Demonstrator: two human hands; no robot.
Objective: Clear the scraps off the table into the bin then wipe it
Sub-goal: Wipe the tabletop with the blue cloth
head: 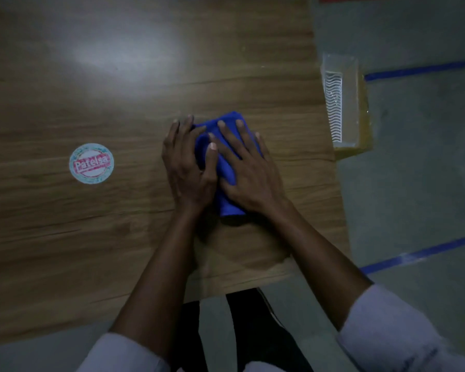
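A folded blue cloth (227, 170) lies on the wooden table (118, 108), near its right edge. My right hand (250, 170) presses flat on top of the cloth with its fingers spread and straight. My left hand (188, 165) lies against the cloth's left side, fingers straight, thumb laid over the cloth. Past the table's right edge, on the floor, stands a yellow bin (357, 122) with a clear plastic liner.
A round white sticker with red lettering (91, 163) is on the table to the left. Blue tape lines (419, 69) cross the grey floor at the right. The table's near edge runs just in front of my legs.
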